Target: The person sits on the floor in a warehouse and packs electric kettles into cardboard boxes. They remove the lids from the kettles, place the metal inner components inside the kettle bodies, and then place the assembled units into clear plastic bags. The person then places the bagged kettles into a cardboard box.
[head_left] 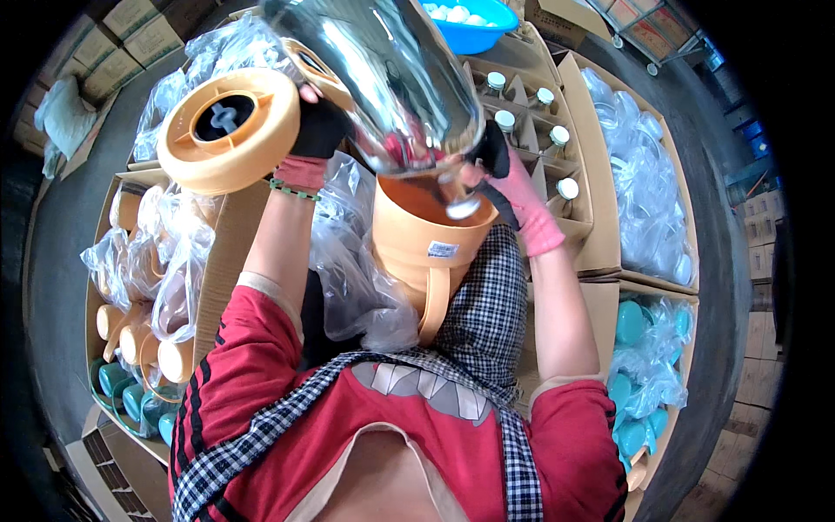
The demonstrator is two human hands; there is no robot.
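Note:
A large silver glass flask liner point(396, 78) is tilted above an orange jug body point(417, 239), its narrow lower tip at the body's open top. My right hand point(513, 183), in a pink and black glove, is closed round the liner's lower end. The orange body stands upright between my legs, handle toward me, with a small white label. My left hand point(317, 130), gloved too, grips a round orange base piece point(230, 130) with a dark centre. Another orange part point(317, 70) shows beside that hand, against the liner. The left fingers are mostly hidden.
A divided carton point(574, 222) of white-tipped liners stands beyond my right hand. Cartons of plastic-wrapped parts point(644, 183), teal pieces point(631, 322) and orange jug parts point(174, 357) surround me. Clear plastic bags point(357, 270) lie beside the body. A blue basin point(474, 35) is at the back.

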